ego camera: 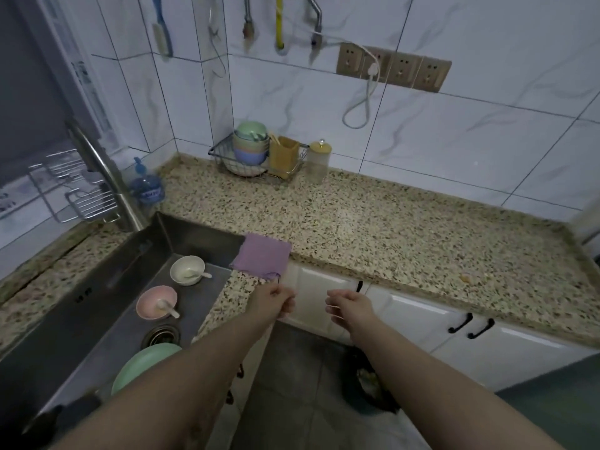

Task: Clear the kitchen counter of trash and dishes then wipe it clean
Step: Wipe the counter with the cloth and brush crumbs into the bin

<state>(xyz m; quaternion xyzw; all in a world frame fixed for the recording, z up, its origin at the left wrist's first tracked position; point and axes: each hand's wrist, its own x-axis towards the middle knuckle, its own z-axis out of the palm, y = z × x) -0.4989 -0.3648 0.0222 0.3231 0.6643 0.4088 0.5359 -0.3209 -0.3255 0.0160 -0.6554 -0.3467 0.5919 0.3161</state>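
Observation:
A purple cloth (pixel 263 257) lies folded on the speckled counter (pixel 389 228), at the corner beside the sink (pixel 107 297). My left hand (pixel 276 300) hovers just below the cloth, fingers loosely curled, holding nothing I can make out. My right hand (pixel 347 305) hangs in front of the cabinet, fingers loosely curled and empty. In the sink sit a white bowl with a spoon (pixel 187 270), a pink bowl with a spoon (pixel 156 302) and a green plate (pixel 143 365). A small crumb (pixel 465 279) lies near the counter's front edge at right.
A wire rack (pixel 256 157) with stacked bowls, a yellow holder and a jar (pixel 319 160) stand at the back wall. A blue soap bottle (pixel 146 186) and the faucet (pixel 104 177) are by the sink. A dark bin (pixel 367 384) stands on the floor below white cabinets.

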